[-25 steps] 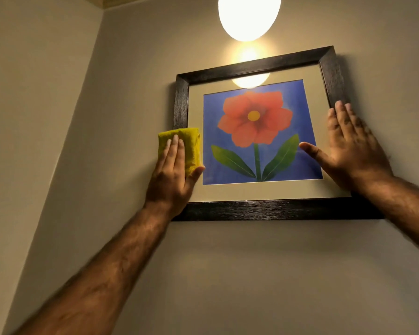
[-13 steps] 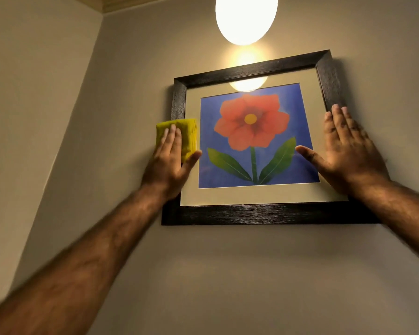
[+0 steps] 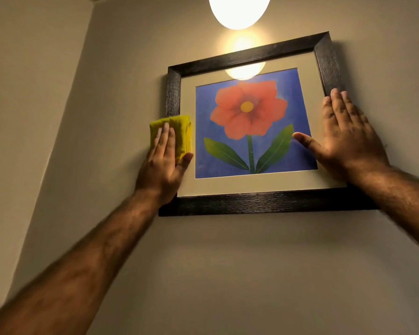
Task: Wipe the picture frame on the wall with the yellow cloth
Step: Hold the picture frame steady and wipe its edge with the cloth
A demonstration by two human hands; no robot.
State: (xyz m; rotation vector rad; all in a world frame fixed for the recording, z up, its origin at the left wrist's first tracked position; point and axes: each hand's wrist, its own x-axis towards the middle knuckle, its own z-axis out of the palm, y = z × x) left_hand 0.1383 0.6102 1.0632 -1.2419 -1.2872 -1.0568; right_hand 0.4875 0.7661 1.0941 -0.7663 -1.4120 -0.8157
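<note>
A dark wooden picture frame point(image 3: 259, 203) hangs on the beige wall, holding a red flower print on a blue ground. A folded yellow cloth point(image 3: 179, 131) lies against the frame's left bar. My left hand point(image 3: 163, 165) presses flat on the cloth, fingers pointing up and thumb on its lower right edge. The cloth and hand hide the lower half of the left bar. My right hand point(image 3: 346, 141) lies flat and spread on the frame's right side, thumb on the glass and fingers over the right bar.
A glowing round lamp point(image 3: 240, 9) hangs just above the frame's top edge, and its reflection shows in the glass. A room corner point(image 3: 82, 68) runs down the wall left of the frame. Bare wall lies below the frame.
My left hand has slid the yellow cloth slightly up the left bar of the frame. My right hand stays flat on the right side.
</note>
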